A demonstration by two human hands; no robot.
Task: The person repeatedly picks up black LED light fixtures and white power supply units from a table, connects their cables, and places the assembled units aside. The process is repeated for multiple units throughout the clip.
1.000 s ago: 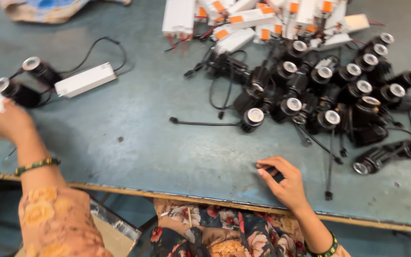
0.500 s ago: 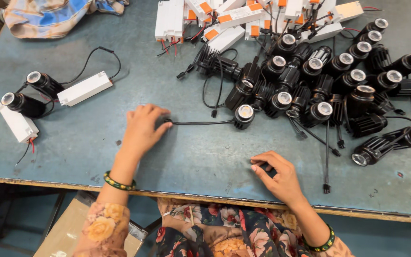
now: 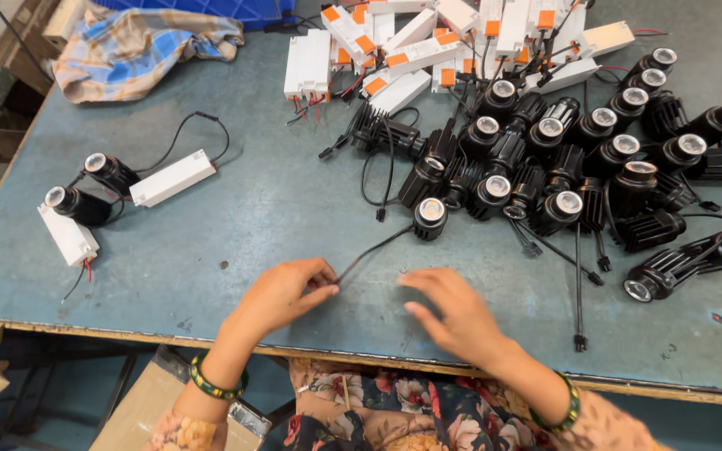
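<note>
Left hand: grip narrow, fingertips pinching the free end of a thin black cable low over the table.
Right hand: fingers spread, holding nothing, hovering just right of the cable end.
Spot lamp: lies lens-up at the cable's far end, at the near edge of the lamp pile.
Handling: the cable looks limp and light, and the lamp's finned metal body likely heavier and rigid. The body is probably the safer hold, since tugging the wire strains the joint.
White driver boxes: heaped at the far edge.
</note>
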